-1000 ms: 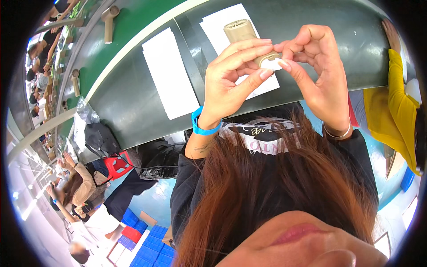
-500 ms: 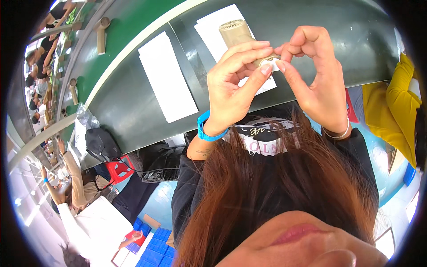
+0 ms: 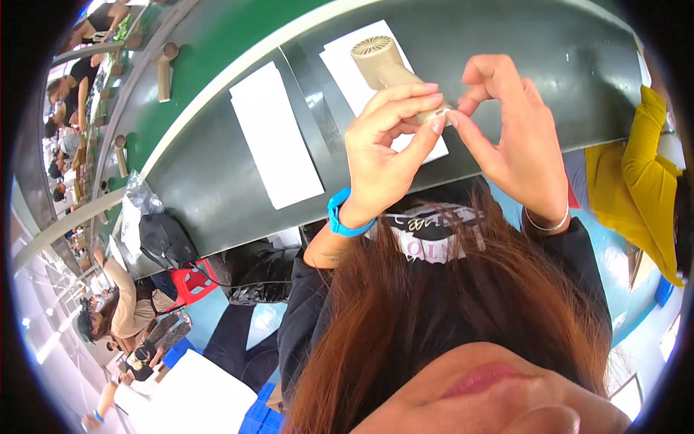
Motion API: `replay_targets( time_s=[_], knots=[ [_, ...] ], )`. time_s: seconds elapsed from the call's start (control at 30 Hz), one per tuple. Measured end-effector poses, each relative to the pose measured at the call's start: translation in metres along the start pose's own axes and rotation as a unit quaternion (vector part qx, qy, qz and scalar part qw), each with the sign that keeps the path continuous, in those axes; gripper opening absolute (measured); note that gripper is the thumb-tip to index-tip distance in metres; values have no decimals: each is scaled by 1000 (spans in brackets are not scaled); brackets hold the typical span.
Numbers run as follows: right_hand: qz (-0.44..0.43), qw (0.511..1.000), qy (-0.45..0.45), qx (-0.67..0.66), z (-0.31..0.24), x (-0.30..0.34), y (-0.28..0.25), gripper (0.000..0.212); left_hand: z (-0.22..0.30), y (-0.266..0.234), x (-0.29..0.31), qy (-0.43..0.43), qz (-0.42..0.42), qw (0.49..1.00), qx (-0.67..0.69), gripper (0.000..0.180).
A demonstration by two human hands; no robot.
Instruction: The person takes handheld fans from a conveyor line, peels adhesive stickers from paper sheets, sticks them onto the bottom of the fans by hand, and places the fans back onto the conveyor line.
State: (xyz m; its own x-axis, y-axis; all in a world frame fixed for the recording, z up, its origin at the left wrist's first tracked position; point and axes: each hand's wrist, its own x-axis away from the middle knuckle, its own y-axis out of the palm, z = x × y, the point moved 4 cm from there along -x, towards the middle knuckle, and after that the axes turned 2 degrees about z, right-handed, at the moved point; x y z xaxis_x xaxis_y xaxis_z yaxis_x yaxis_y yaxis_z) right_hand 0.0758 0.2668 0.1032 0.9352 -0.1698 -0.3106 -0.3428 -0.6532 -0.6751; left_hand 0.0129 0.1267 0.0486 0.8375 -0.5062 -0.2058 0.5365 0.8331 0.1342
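Observation:
My left hand [image 3: 387, 148] is closed around the handle of a beige hair dryer [image 3: 379, 64]. Its round, vented head points away from me, above white sheets [image 3: 354, 87] on the dark table. At the near end of the handle a small white part [image 3: 438, 114] shows, pressed by my left thumb. My right hand [image 3: 517, 130] is at that same end, its thumb tip touching the part. The right index finger curls over with its tip slightly apart from the thumb. Fingers hide most of the handle.
A white sheet stack [image 3: 276, 134] lies to the left on the dark table [image 3: 195, 181]. A black bag [image 3: 166, 239] and clear plastic bag sit at its left edge. More beige dryers [image 3: 164, 76] stand on the green surface beyond. A person in yellow [image 3: 636, 173] is at right.
Both hands and the dryer have shifted slightly toward me. The right index fingertip has come down from the handle end, nearer its thumb. At lower left, a person in white has moved lower.

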Motion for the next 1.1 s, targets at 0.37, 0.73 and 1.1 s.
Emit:
replay_targets(
  time_s=[0.37, 0.73, 1.1],
  knots=[
    [2, 934, -289, -211, -80, -33, -9, 18, -36, -111, -166, 184, 50, 892, -410, 20],
    [-22, 954, -256, -157, -78, -41, -36, 22, -96, -123, -242, 227, -41, 918, -324, 22],
    [-41, 995, 65, -69, 94, 6, 83, 17, -51, -66, -94, 239, -204, 858, -406, 28]
  ],
)
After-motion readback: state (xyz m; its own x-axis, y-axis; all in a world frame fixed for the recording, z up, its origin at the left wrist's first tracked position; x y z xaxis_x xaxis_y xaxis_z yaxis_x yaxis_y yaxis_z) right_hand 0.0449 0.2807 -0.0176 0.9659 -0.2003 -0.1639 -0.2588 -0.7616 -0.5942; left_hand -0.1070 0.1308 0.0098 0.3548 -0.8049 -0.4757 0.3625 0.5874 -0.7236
